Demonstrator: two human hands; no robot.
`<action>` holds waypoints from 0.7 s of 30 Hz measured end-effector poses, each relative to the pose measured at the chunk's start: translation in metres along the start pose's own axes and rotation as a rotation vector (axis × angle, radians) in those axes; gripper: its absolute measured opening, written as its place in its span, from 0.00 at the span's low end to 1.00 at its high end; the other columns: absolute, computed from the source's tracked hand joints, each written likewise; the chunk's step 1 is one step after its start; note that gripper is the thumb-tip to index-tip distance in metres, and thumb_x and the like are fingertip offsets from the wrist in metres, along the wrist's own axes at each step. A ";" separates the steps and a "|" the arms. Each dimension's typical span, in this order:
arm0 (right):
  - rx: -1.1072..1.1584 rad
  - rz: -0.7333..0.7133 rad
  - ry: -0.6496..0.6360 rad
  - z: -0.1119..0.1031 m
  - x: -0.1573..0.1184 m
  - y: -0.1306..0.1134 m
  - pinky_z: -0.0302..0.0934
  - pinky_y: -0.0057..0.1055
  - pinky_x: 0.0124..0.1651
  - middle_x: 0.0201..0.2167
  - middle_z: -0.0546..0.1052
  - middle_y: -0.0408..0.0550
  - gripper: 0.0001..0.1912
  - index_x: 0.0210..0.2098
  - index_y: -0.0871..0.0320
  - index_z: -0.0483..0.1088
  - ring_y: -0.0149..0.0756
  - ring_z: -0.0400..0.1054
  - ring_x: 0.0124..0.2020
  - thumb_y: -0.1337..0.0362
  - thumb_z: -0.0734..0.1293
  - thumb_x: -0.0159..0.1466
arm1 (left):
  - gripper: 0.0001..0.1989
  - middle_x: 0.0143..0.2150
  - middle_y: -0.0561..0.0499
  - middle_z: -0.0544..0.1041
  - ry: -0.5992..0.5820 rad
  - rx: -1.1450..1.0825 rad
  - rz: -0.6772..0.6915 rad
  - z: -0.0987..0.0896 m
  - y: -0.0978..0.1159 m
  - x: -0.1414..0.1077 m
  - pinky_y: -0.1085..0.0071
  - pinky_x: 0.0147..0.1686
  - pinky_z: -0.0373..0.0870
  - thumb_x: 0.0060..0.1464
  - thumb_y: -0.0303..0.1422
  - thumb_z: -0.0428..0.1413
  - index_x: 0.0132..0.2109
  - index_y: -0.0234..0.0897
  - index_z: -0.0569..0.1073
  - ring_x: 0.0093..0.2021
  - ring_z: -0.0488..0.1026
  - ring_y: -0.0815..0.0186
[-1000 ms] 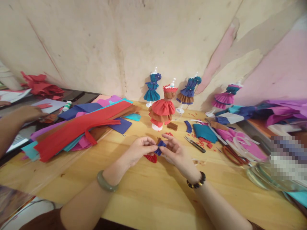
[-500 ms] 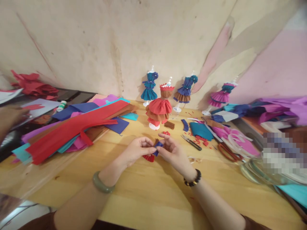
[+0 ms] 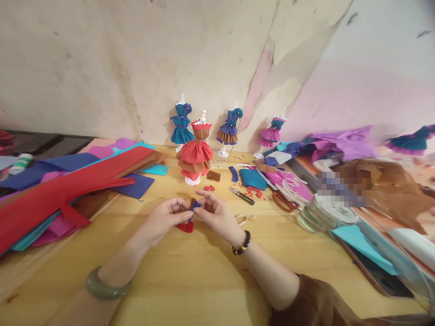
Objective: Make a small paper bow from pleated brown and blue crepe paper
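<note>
Between my fingertips is a small gathered piece of crepe paper (image 3: 186,227), with a pleated red end and blue and brown strips above it. My left hand (image 3: 170,216) pinches it from the left, thumb against fingers. My right hand (image 3: 216,217) grips its blue part with thumb and index finger, the other fingers loosely curled. The fingers partly cover the piece. Just beyond my hands stands a mini dress form in a red and brown ruffled dress (image 3: 195,151) on a white base. Small red bits (image 3: 209,188) lie right behind my fingers.
Three more dressed forms, one of them teal (image 3: 182,129), stand along the wall. Thread snips (image 3: 243,196), red-handled scissors (image 3: 285,202) and a glass jar (image 3: 309,218) lie to the right. Long red paper strips (image 3: 78,185) are piled at left. A phone (image 3: 380,271) lies front right.
The camera has turned right, so everything sits further left. A blurred hand at the far left has left the view. Both my hands still pinch the gathered piece.
</note>
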State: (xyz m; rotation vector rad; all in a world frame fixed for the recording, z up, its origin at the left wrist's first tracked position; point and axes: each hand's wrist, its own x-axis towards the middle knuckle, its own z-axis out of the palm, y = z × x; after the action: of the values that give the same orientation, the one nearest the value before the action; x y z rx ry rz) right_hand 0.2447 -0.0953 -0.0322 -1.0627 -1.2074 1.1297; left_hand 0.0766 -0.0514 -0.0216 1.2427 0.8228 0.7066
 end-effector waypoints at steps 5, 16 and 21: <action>0.013 0.016 0.004 0.000 -0.001 0.001 0.65 0.34 0.41 0.32 0.73 0.43 0.25 0.49 0.55 0.66 0.34 0.70 0.34 0.62 0.72 0.52 | 0.15 0.29 0.55 0.74 -0.009 0.008 0.008 -0.001 -0.004 0.002 0.72 0.32 0.68 0.40 0.34 0.68 0.32 0.35 0.70 0.30 0.71 0.70; 0.090 0.068 -0.028 -0.005 -0.004 -0.002 0.66 0.36 0.42 0.33 0.76 0.43 0.27 0.50 0.55 0.65 0.34 0.71 0.33 0.61 0.74 0.53 | 0.16 0.28 0.55 0.74 0.043 -0.149 -0.015 0.002 -0.003 0.002 0.74 0.32 0.65 0.37 0.31 0.69 0.31 0.34 0.70 0.28 0.70 0.73; 0.085 0.063 -0.033 -0.006 -0.004 -0.003 0.67 0.34 0.38 0.33 0.76 0.42 0.27 0.50 0.55 0.65 0.32 0.71 0.31 0.60 0.74 0.54 | 0.18 0.28 0.54 0.75 0.051 -0.199 -0.042 0.000 -0.005 0.002 0.72 0.34 0.66 0.35 0.32 0.70 0.32 0.34 0.70 0.28 0.72 0.72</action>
State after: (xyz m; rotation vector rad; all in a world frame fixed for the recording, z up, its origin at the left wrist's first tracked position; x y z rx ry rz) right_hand 0.2507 -0.1001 -0.0299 -1.0268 -1.1486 1.2405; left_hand 0.0781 -0.0508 -0.0267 1.0295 0.7975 0.7697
